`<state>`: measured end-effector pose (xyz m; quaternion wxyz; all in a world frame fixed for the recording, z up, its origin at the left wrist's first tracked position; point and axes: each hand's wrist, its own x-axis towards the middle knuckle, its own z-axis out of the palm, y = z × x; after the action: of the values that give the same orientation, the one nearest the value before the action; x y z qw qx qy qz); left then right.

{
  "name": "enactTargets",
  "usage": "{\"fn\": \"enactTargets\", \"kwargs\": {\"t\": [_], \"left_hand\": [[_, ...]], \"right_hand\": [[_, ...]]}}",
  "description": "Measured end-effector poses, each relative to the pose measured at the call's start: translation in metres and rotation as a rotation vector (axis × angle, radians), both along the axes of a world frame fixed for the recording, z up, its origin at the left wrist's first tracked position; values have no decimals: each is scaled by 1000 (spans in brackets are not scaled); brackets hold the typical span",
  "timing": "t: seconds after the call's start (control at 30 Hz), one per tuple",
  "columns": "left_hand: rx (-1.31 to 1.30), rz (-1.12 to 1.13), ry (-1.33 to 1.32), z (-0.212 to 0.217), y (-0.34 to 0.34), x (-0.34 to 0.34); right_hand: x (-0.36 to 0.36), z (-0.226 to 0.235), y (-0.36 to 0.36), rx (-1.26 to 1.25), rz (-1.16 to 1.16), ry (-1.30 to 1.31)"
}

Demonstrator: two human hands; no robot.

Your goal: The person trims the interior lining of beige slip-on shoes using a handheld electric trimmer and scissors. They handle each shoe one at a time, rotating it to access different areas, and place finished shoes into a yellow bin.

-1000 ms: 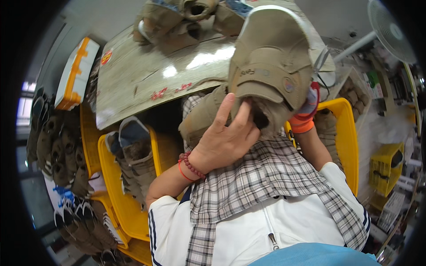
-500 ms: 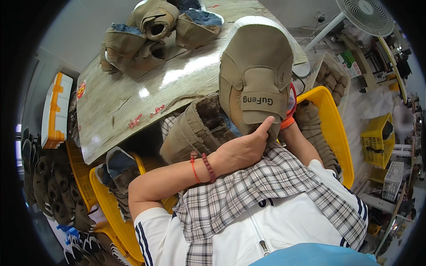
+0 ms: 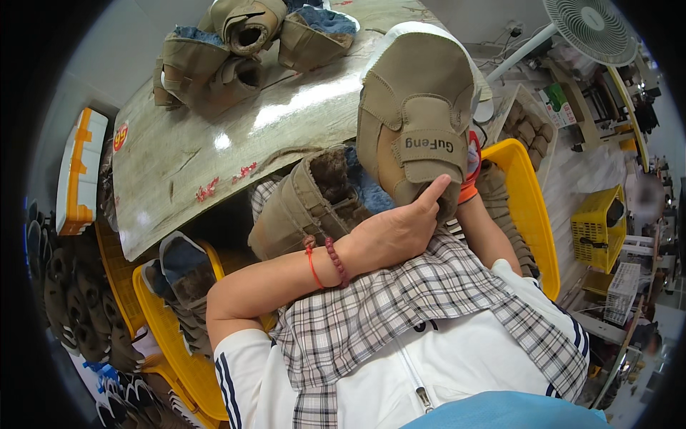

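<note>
Tan shoe point(image 3: 418, 118), strap side toward the camera, is held upright in front of the chest, above the wooden table's point(image 3: 214, 143) near edge. Left hand point(image 3: 396, 229) grips its heel at 6 o'clock, index finger pressing the strap. Right hand point(image 3: 468, 175), orange-gloved, is mostly hidden behind the shoe at 4 o'clock; its grip cannot be told. A second fleece-lined shoe point(image 3: 307, 204) lies at 8 o'clock, a yellow crate point(image 3: 529, 207) at 3 o'clock.

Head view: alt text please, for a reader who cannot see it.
A person holds a tan strapped shoe up close, left hand touching its strap and right hand mostly hidden behind it. A second fleece-lined shoe lies in the lap, more shoes on the table, yellow crates alongside.
</note>
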<state>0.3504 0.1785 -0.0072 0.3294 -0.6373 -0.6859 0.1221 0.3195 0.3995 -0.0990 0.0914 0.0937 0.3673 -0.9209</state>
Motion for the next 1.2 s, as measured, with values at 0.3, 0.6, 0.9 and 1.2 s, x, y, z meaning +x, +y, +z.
{"fn": "enactTargets", "kwargs": {"t": [0.3,0.6,0.9,1.2], "left_hand": [[100,30,-45,-2,2,-2],[160,72,-72,-9,-5,0],[269,107,-158,-13,-7,-2],[572,134,-547,-17,-22,-14]], "right_hand": [[-21,-65,63,-915,529,719],[4,-42,63,-511,182,318],[5,-38,76,-277,-121,61],[-8,-6,53,-651,135,297]]}}
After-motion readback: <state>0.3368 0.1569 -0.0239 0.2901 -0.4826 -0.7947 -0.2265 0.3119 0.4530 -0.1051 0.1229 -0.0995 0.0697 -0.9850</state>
